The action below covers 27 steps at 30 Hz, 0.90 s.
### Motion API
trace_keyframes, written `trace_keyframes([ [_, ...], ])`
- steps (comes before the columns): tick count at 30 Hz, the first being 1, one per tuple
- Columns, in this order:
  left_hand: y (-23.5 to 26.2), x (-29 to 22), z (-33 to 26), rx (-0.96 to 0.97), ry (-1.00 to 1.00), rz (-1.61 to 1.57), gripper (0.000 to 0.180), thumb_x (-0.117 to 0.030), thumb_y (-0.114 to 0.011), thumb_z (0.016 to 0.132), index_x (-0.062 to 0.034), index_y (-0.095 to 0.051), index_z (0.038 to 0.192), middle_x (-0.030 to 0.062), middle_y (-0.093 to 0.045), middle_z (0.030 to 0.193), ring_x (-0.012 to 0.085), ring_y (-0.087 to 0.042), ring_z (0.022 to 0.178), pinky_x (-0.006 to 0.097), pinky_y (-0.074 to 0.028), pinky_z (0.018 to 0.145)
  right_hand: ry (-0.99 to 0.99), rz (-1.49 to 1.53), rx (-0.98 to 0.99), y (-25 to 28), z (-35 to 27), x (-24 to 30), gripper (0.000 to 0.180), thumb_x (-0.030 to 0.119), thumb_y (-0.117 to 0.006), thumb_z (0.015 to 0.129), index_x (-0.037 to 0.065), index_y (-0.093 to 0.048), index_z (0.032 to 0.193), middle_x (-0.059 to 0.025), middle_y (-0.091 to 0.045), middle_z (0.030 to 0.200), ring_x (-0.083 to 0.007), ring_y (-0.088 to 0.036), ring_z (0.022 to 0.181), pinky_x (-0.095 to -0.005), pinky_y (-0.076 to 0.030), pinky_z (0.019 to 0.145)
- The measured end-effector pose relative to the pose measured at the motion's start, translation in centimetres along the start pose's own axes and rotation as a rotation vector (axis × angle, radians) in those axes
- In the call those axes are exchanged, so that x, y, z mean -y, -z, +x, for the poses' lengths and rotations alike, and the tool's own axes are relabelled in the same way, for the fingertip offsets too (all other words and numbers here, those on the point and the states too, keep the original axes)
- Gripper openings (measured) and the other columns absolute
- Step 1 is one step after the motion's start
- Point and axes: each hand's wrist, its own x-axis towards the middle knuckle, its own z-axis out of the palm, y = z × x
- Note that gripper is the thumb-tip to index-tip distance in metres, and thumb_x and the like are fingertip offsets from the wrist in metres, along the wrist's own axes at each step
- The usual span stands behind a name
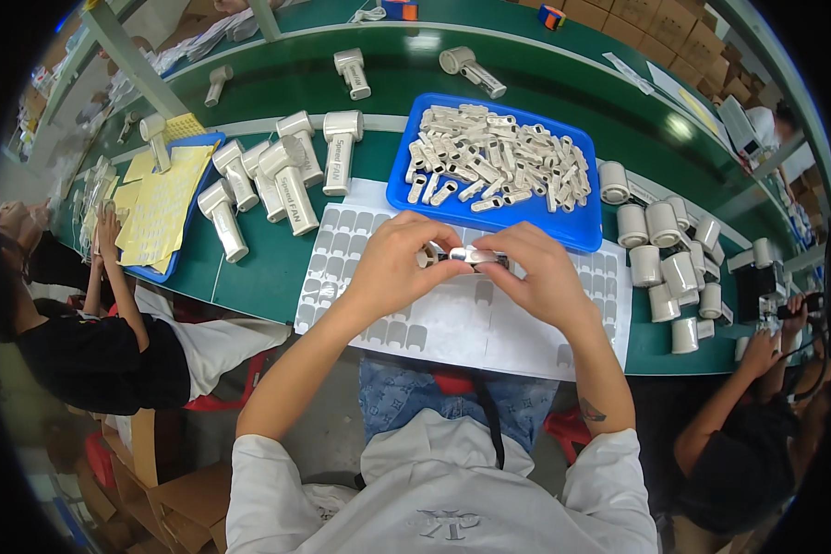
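Observation:
Both my hands hold one small white handle-shaped plastic part above a white sticker sheet. My left hand grips its left end, where a round opening shows. My right hand pinches the right end, fingers curled over a shiny grey label on the part. Just beyond my hands a blue tray is heaped with several more of these white parts.
Finished white handheld fans lie on the green table at the left. White cylinders stand at the right. A person at the left handles yellow sheets on another blue tray; another person's hand works at the right.

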Motion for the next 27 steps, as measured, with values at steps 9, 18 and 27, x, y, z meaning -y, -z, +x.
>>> trace_keyframes([
  [9, -1.2, 1.6, -0.6, 0.004, -0.043, 0.204, 0.041, -0.012, -0.084, 0.065, -0.0092, -0.067, 0.102, 0.0070, -0.067, 0.101, 0.0285, -0.060, 0.095, 0.038, -0.048, 0.085, -0.136, 0.083, -0.030, -3.2, -0.5, -1.9, 0.021, 0.004, -0.070, 0.078, 0.004, -0.070, 0.099, -0.0087, -0.063, 0.094, -0.0281, -0.060, 0.086, -0.0381, -0.049, 0.077],
  [18, -2.1, 2.6, -1.0, -0.057, -0.091, 0.179, 0.037, -0.009, -0.083, 0.063, -0.0082, -0.069, 0.097, 0.0076, -0.068, 0.100, 0.0287, -0.061, 0.095, 0.038, -0.049, 0.083, -0.087, -0.036, -0.054, -3.4, -0.8, -1.3, 0.016, 0.002, -0.070, 0.077, 0.003, -0.071, 0.093, -0.0088, -0.059, 0.085, -0.0277, -0.059, 0.082, -0.0375, -0.048, 0.070],
  [27, -2.5, 3.3, -1.8, -0.089, -0.157, 0.224, 0.038, -0.012, -0.084, 0.064, -0.0097, -0.072, 0.100, 0.0056, -0.068, 0.110, 0.0280, -0.060, 0.104, 0.038, -0.048, 0.087, -0.107, -0.197, 0.069, -3.6, -0.4, -0.3, 0.016, 0.007, -0.069, 0.079, 0.001, -0.070, 0.094, -0.0099, -0.061, 0.087, -0.0290, -0.062, 0.084, -0.0391, -0.050, 0.073],
])
